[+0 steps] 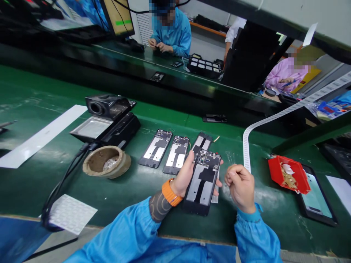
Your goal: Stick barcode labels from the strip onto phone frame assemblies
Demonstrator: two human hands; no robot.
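Observation:
My left hand (pixel 184 177), with an orange band at the wrist, holds an opened phone (pixel 201 184) tilted above the bench. Its circuit board shows at the top end, and the grey inner plate below it. My right hand (pixel 242 188) is closed just to the right of the phone, fingers curled and pressed together; whatever they hold, if anything, is hidden. Behind the held phone lie three more opened phones: one on the left (pixel 156 149), one in the middle (pixel 176 155) and one partly covered (pixel 203 140).
A soldering station (pixel 109 120) and a clay bowl (pixel 105 162) stand left. A red bin (pixel 289 174) of small parts sits right, beside a framed screen (pixel 318 199). A label strip (pixel 246 146) hangs down to the bench (pixel 131 201). Co-workers sit beyond a dark ledge (pixel 175 89).

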